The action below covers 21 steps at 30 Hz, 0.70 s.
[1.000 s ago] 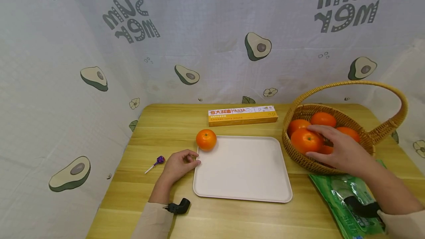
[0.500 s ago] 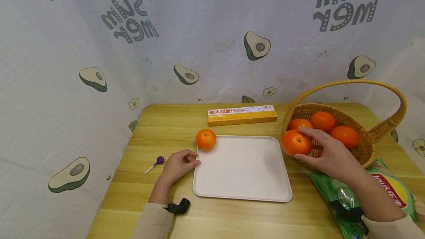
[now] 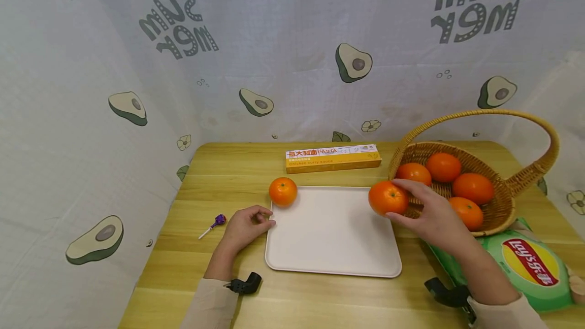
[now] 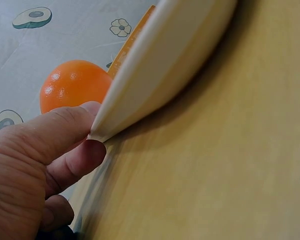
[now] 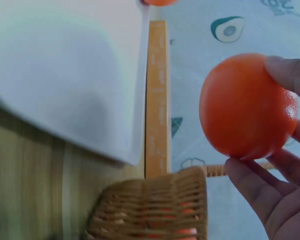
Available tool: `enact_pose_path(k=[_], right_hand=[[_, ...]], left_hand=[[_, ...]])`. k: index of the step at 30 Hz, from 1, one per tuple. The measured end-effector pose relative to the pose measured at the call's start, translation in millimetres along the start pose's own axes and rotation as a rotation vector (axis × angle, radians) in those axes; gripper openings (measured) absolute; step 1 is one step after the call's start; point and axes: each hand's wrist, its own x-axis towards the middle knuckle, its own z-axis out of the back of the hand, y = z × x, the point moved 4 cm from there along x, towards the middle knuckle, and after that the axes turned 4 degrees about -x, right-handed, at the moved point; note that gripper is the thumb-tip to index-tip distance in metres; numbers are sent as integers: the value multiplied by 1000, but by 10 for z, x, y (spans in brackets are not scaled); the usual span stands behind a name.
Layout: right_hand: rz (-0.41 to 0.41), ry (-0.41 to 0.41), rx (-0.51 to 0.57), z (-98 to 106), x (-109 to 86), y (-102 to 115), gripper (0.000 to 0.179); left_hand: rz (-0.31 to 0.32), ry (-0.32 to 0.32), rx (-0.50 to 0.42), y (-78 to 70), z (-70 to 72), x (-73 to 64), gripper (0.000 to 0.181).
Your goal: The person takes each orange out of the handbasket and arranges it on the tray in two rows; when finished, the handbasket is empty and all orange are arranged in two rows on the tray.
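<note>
My right hand (image 3: 434,215) grips an orange (image 3: 387,198) between thumb and fingers, over the right end of a white tray (image 3: 331,237). In the right wrist view this orange (image 5: 247,105) appears large, held up above the wicker basket. My left hand (image 3: 247,227) pinches the tray's left edge. The left wrist view shows the thumb on the rim (image 4: 135,80) and a finger under it. Another orange (image 3: 283,192) sits at the tray's far left corner. Several more oranges (image 3: 473,189) lie in the wicker basket (image 3: 500,212) on the right.
A yellow pasta box (image 3: 333,159) lies behind the tray. A purple lollipop (image 3: 220,220) is left of my left hand. The basket's tall handle (image 3: 484,112) arches up at right. A green chip bag (image 3: 530,273) lies under my right forearm. A printed curtain (image 3: 283,55) hangs behind the table.
My right hand has lifted the orange from the basket and carried it left to the tray's right side, uncovering an orange still inside. My left hand has stayed at the tray edge.
</note>
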Motion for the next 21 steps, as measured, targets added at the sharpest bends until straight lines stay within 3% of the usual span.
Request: enact_pose_path(k=[9,21], right_hand=[[-35,8,28,-251,86,125,73],[-68,24,212,-590,236,182,72]], left_hand=[[8,3,3,20,-4,6,17],[-1,2,13,20,-5,5,16]])
